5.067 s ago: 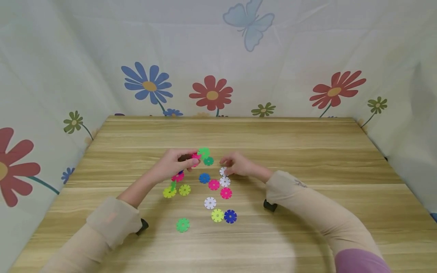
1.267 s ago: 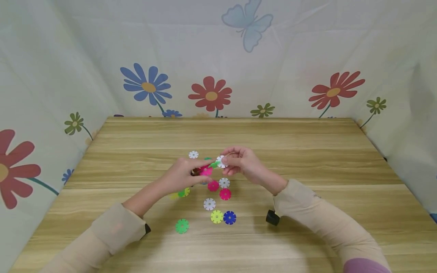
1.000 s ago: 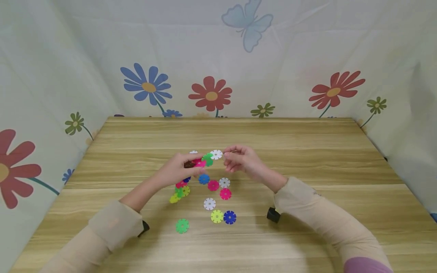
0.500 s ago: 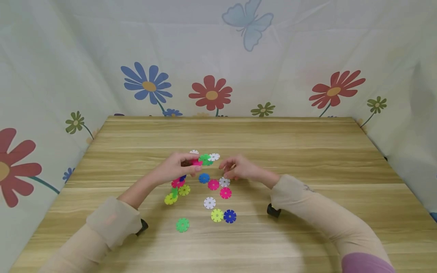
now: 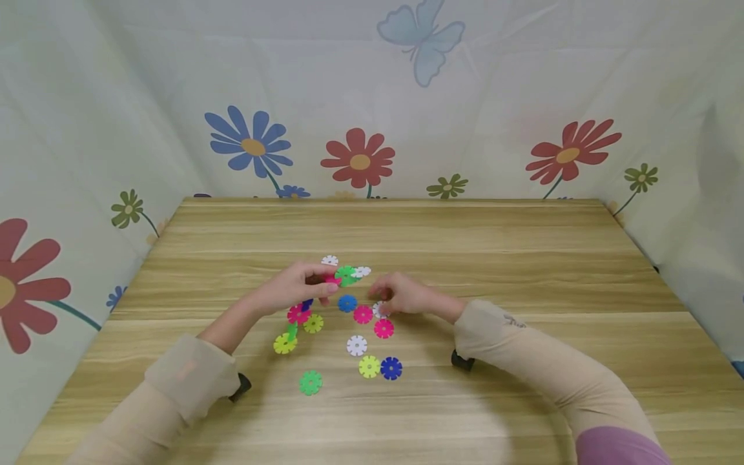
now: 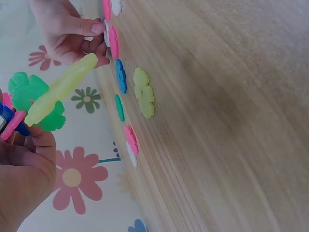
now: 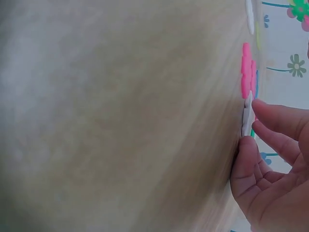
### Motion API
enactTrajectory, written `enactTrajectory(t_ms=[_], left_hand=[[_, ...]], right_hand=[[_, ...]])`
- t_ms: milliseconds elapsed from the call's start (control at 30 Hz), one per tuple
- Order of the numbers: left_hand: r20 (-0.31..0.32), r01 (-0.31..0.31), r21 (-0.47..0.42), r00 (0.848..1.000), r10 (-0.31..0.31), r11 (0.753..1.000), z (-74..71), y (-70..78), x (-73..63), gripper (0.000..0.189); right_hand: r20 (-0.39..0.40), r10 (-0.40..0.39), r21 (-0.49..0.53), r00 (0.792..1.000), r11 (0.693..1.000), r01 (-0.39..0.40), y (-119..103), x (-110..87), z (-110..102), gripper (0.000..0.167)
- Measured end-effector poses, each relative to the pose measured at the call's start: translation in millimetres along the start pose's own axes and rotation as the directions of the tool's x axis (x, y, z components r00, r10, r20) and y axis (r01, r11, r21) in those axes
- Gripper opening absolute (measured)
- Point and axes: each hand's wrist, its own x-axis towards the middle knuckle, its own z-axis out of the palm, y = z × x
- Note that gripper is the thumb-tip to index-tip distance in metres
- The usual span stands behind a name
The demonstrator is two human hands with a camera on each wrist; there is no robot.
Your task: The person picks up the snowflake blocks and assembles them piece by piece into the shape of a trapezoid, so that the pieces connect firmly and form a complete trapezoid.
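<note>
While the left hand (image 5: 290, 287) pinches a raised disc chain (image 5: 345, 276), the right hand (image 5: 409, 295) pinches a white disc (image 7: 247, 117).
Its fingers (image 7: 280, 118) hold that disc's edges at the counter (image 5: 465, 245), just beside a pink disc (image 5: 363, 314).

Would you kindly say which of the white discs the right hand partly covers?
The white disc just beyond the nearest pink disc; the right hand overlaps it, but not the farthest white disc, the nearest white disc or the green-linked white disc.
</note>
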Motion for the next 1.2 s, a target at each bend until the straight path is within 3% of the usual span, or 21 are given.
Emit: enactTrajectory(t_ms=[167, 833, 1033, 1200], left_hand=[[0.006, 0.009, -0.027, 1.000, -0.009, 1.000, -0.3, 0.6, -0.9, 0.049], [0.000, 0.025, -0.019, 1.000, -0.025, 1.000, -1.4, -2.4, -0.5, 0.053], [0.005, 0.024, -0.019, 1.000, -0.024, 1.000, -1.3, -3.3, -0.5, 0.056], [0.007, 0.020, -0.023, 1.000, -0.020, 1.000, -1.0, -4.3, 0.1, 0.055]], right_hand=[[0.002, -0.016, -0.060, 1.000, 0.998, 0.016, -0.6, 0.0, 0.9, 0.029], [0.005, -0.007, -0.101, 1.000, 0.995, 0.007, 4.8, -9.9, -3.9, 0.014], [0.008, 0.002, -0.109, 1.000, 0.994, -0.001, 2.0, -17.2, -4.4, 0.017], [0.028, -0.062, -0.144, 0.998, 0.987, 0.065, -3.3, -21.8, 0.4, 0.025]])
